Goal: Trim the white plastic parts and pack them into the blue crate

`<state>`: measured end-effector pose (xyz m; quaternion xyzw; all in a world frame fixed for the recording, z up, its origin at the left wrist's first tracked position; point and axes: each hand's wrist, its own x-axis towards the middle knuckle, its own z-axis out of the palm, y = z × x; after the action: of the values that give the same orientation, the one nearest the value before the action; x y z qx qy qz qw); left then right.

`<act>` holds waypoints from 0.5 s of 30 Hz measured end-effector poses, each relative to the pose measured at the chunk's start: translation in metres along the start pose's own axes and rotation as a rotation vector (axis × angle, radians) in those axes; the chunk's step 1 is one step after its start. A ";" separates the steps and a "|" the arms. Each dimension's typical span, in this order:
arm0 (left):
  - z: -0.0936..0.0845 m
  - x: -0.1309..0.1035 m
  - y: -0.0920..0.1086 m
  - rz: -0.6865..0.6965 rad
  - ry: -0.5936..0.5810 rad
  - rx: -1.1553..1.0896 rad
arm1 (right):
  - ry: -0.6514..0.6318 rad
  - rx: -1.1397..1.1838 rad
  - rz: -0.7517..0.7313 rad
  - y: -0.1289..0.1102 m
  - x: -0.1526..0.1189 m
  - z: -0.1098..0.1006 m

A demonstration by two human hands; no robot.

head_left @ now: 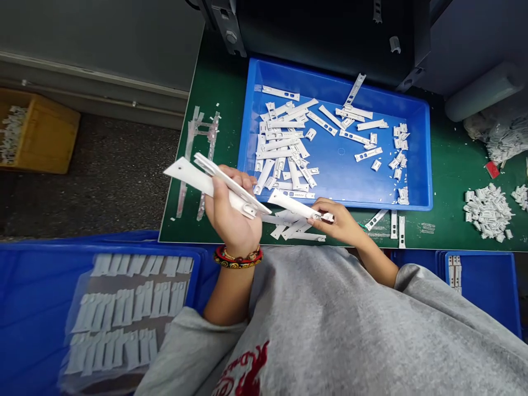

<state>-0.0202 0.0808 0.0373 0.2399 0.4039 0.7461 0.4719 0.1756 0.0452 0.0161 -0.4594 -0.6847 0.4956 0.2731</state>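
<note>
My left hand (235, 214) is closed round a couple of long white plastic strips (192, 177), which stick out past the fingers at both ends. My right hand (336, 220) pinches one end of another white plastic strip (292, 204), its free end pointing left toward my left hand. Below that strip, a loose heap of similar white strips (289, 226) lies on the green table, close to its front edge. Beyond both hands stands a blue tray (338, 203) with many white strips and small white clips in it.
Clear plastic frames (187, 148) lie on the table at left. A pile of small white parts (489, 212) sits at right, near bagged parts (505, 137). A blue bin (33, 308) with rows of strips is at lower left; another blue bin (487, 291) stands at lower right.
</note>
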 end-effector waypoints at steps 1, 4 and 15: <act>-0.002 0.002 0.002 -0.040 -0.029 0.008 | 0.005 0.011 0.001 0.000 -0.001 -0.001; -0.008 -0.004 0.002 -0.200 -0.086 0.102 | 0.019 0.031 -0.007 0.000 -0.001 -0.001; -0.014 -0.024 -0.004 -0.325 -0.152 0.198 | 0.043 0.057 -0.065 -0.004 0.006 0.005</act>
<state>-0.0180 0.0552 0.0267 0.2724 0.4721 0.5965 0.5891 0.1678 0.0479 0.0173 -0.4396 -0.6789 0.4955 0.3167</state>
